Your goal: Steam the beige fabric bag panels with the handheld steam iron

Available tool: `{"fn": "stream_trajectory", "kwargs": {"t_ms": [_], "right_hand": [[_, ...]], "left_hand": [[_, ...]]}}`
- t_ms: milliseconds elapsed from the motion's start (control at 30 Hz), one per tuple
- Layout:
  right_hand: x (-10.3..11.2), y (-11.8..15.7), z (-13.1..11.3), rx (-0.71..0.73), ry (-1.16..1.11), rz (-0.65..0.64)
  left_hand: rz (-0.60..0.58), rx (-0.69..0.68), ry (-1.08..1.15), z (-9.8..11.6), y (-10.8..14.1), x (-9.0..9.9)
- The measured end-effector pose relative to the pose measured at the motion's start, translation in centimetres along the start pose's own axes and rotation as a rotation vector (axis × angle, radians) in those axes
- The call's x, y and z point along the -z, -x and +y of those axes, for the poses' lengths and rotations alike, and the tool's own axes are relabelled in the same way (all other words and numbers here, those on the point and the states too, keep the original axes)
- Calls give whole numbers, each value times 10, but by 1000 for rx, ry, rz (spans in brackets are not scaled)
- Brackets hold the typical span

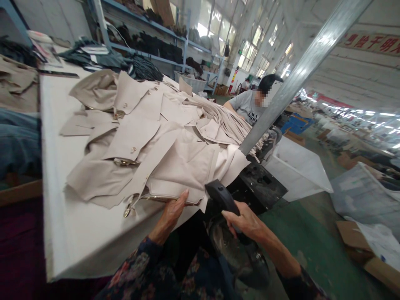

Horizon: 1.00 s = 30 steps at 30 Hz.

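My left hand is at the table's near edge, closed on the lower edge of a beige garment. Its thumb lies on top of the cloth, while its other fingers are mostly hidden. A zipper runs along this edge, with a metal ring left of it. My right hand is wrapped round the black handle of a tool whose blunt head is close to the garment's right corner. Below the handle is a dark, partly see-through rounded body; whether it belongs to the tool I cannot tell.
More beige garment pieces with metal fittings overlap across the white table. Dark green cloth is piled at the back. A slanted metal post rises at right, near a black box and white bins. A co-worker leans in beyond.
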State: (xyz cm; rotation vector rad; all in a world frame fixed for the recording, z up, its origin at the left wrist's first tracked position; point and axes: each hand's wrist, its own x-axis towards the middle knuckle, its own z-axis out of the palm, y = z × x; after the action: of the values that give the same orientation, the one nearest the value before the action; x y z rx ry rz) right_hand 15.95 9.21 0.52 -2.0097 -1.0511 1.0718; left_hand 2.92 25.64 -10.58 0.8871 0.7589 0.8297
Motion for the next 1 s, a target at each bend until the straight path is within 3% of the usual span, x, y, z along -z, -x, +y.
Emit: {"fn": "stream_trajectory", "kwargs": {"t_ms": [67, 200, 400, 467, 600, 767, 1000], "right_hand": [[7, -4, -4, 17, -16, 56], [14, 2, -16, 70, -43, -23], [2, 8, -25, 115, 12, -162], [-4, 5, -30, 121, 6, -220], [-16, -5, -47, 131, -31, -322], [-34, -26, -70, 128, -49, -421], [-48, -60, -95, 200, -90, -446]], "left_hand": [[-36, 64, 85, 3, 3, -2], [33, 83, 140, 16, 12, 1], [350, -117, 249, 47, 18, 24], [406, -189, 307, 54, 16, 28], [356, -244, 373, 59, 12, 27], [232, -187, 331, 56, 14, 26], [162, -115, 273, 53, 22, 35]]}}
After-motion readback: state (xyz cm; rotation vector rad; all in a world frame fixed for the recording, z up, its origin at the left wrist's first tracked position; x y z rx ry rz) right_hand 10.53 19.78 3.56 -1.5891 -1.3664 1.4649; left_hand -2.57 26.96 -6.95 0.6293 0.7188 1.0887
